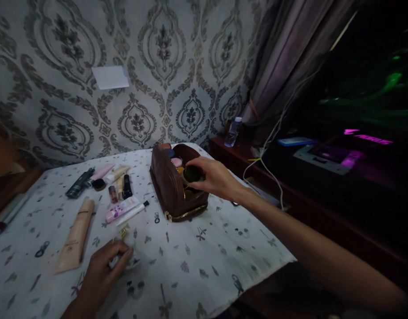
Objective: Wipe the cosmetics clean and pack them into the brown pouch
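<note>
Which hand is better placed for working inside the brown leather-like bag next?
Probably the right hand: it grips a dark round object at the open bag; the left hand is farther away.

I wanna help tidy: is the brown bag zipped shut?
No, the brown bag gapes open, with the right hand holding a dark round thing at its opening.

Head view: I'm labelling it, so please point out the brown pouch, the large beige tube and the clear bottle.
Brown pouch (166,186): head view, on its outer side wall.
Large beige tube (76,239): head view, middle of its body.
Clear bottle (233,133): head view, its body, below the white cap (237,119).
</note>
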Demonstrator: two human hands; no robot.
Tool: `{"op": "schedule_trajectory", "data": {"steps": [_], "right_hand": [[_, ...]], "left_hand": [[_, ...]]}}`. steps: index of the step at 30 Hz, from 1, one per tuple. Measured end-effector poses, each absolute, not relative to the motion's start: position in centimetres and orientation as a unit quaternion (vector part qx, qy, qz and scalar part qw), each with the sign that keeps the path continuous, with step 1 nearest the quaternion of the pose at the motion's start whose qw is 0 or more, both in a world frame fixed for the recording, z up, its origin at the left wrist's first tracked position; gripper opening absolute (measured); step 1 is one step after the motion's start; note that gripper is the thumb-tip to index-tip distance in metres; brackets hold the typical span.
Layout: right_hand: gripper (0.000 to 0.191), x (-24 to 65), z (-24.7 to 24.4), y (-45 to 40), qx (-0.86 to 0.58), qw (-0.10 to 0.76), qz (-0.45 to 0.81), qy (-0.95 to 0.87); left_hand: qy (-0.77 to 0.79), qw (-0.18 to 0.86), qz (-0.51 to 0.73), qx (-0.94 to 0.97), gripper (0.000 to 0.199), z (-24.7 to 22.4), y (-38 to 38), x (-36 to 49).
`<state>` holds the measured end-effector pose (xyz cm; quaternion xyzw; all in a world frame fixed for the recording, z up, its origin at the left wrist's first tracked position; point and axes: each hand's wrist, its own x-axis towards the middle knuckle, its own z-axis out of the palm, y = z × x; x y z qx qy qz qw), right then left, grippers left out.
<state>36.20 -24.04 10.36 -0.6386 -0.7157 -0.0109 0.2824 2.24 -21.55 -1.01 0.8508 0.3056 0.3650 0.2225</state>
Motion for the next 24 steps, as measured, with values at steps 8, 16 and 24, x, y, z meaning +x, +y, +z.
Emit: {"op": "schedule_trajectory", "data": {"steps": [8,16,24], "right_hand": [[0.044,35.8,10.7,-22.4,-0.637,0.027,-0.077,-0.766],[0.048,34.9,10.9,-22.5,-0.64,-0.072,-0.068,-0.762],[0.052,35.6,11.7,-22.5,-0.619,-0.025,-0.049,-0.783]], "left_hand": [[0.287,0.198,0.348,0.87,0.031,-1.4,-21.0,2.2],[0.261,0.185,0.308,0.896,0.029,-2.1,-20.8,1.5],[0.254,0.183,0.287,0.905,0.024,-3.5,-20.3,0.9]]}}
